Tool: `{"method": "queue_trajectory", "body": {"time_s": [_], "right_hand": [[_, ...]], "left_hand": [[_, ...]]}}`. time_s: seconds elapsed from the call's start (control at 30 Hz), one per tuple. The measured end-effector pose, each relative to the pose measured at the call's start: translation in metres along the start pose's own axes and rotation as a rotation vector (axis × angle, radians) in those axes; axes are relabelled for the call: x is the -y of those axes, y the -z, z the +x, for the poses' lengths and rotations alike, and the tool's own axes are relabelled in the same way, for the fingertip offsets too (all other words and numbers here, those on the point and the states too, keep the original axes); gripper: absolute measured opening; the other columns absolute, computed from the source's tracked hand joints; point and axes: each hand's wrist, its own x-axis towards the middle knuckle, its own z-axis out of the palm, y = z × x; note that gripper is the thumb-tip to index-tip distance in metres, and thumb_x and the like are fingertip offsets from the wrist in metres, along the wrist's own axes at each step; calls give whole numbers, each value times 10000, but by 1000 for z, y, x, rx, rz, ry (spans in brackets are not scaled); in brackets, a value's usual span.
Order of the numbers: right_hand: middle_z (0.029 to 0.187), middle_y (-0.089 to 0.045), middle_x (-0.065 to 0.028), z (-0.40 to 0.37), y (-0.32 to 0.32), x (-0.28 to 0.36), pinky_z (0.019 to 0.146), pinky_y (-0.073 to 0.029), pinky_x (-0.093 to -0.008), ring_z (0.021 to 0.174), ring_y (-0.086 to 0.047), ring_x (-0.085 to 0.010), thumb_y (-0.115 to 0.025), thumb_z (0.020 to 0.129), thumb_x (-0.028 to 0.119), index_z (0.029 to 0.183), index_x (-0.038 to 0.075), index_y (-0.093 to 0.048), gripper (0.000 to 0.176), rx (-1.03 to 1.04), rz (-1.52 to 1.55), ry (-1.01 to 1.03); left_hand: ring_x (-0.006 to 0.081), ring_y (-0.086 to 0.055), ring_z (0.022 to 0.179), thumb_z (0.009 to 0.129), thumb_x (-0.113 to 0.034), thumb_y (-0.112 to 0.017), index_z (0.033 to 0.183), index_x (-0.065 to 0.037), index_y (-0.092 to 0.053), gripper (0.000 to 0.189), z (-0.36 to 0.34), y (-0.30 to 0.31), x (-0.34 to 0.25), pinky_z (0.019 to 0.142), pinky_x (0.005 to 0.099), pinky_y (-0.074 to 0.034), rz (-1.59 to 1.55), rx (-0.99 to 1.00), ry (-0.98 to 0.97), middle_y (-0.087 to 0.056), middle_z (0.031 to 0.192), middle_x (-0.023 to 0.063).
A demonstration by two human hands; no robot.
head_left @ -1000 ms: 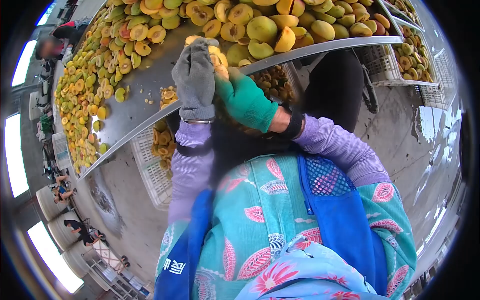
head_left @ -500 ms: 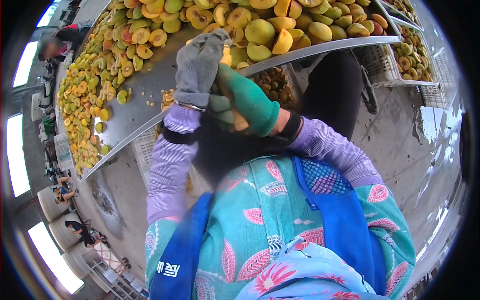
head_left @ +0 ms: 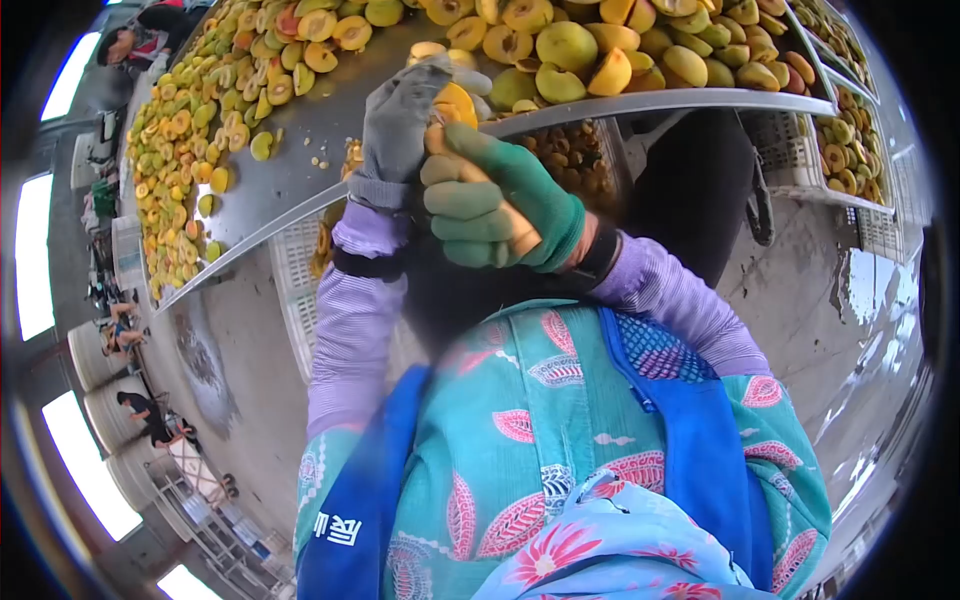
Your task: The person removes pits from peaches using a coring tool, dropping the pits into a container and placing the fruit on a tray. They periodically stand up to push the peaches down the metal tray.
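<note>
My left hand [head_left: 400, 120], in a grey glove, is closed around a yellow-orange fruit piece [head_left: 457, 106] near the metal table's front edge. Just right of it and touching the fruit, my right hand [head_left: 500, 200], in a green glove, is wrapped round a tan handle [head_left: 518, 232]; whatever tip the tool has is hidden at the fruit. Halved yellow-green fruits [head_left: 566, 48] are heaped on the metal table [head_left: 300, 150] beyond both hands.
Below the table edge are a white crate [head_left: 298, 275] and a container of dark fruit pieces [head_left: 572, 155]. Fruit-filled crates [head_left: 845, 150] stand at right. A person [head_left: 150, 415] sits at far left, another person [head_left: 125, 45] at upper left. Wet floor [head_left: 800, 290] shows at right.
The view has shifted slightly. My green-gloved hand has turned, so the tan handle and its fingers show more fully, and the fruit piece in my grey-gloved hand is more exposed.
</note>
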Motion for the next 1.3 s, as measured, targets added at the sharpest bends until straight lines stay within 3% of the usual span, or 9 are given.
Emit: {"method": "queue_trajectory", "body": {"time_s": [0.2, 0.3, 0.43, 0.5, 0.6, 0.7, 0.8, 0.93, 1.3], "right_hand": [[583, -451, 36, -3, -6, 0, 433, -351, -264, 445, -424, -107, -401, 992, 454, 846, 149, -487, 349, 99, -133, -183], [501, -412, 42, -37, 25, 12, 411, -357, -262, 391, -395, -98, -418, 983, 467, 783, 156, -481, 375, -662, -72, -187], [588, -479, 5, -31, 1, 7, 413, -385, -268, 434, -446, -116, -452, 967, 477, 840, 121, -518, 383, -791, -464, 25], [637, -491, -10, -22, -15, 8, 420, -375, -285, 457, -435, -129, -446, 964, 466, 873, 105, -522, 380, -928, -795, 166], [687, -568, -126, -17, 16, 24, 500, -453, -372, 505, -523, -212, -461, 960, 433, 925, 34, -534, 406, -1008, -1300, 456], [740, -604, -206, 0, 13, 39, 600, -483, -422, 619, -606, -305, -460, 956, 429, 960, -7, -529, 441, -977, -1638, 549], [772, -621, -241, 16, 6, 32, 668, -484, -462, 743, -634, -383, -449, 959, 425, 995, -20, -529, 454, -994, -1829, 437], [763, -627, -214, 11, 9, 22, 664, -477, -441, 749, -630, -369, -481, 956, 410, 992, 4, -568, 417, -1018, -1802, 496], [806, -633, -224, 8, -1, 9, 711, -482, -459, 796, -631, -391, -474, 953, 415, 1007, -8, -557, 435, -996, -1632, 515]], "left_hand": [[116, -607, 787, 941, -238, -513, 1097, -39, -621, 275, -72, 51, 4, 694, 243, -489, 293, -399, 213, -640, 991, 65], [149, -611, 772, 895, -296, -568, 1091, -44, -641, 328, -98, 128, 14, 718, 266, -489, 1019, -293, 569, -639, 972, 101], [307, -642, 914, 810, -357, -631, 1104, -40, -639, 432, 8, 63, -6, 811, 373, -499, 732, -367, 182, -656, 1025, 182], [301, -646, 940, 813, -305, -647, 1114, -22, -627, 414, 70, 58, 55, 834, 379, -499, 1235, -215, 22, -658, 1022, 198], [201, -652, 930, 865, -161, -608, 1251, -80, -556, 397, 100, 65, 58, 761, 316, -545, 1016, 70, 239, -648, 1066, 129], [220, -657, 944, 863, -80, -600, 1234, -58, -562, 374, 56, 57, 24, 766, 309, -568, 103, -124, 333, -642, 1103, 116], [200, -652, 957, 954, -69, -486, 1184, -2, -572, 254, 16, 44, 15, 832, 321, -545, 829, -7, -388, -656, 1070, 107], [223, -655, 910, 985, -210, -475, 1110, 31, -582, 292, 12, 15, 33, 805, 330, -542, -263, -318, 79, -654, 1042, 151], [166, -636, 818, 969, -200, -495, 954, 7, -671, 272, 5, -16, 18, 726, 267, -500, 112, -431, -169, -681, 886, 99]]}}
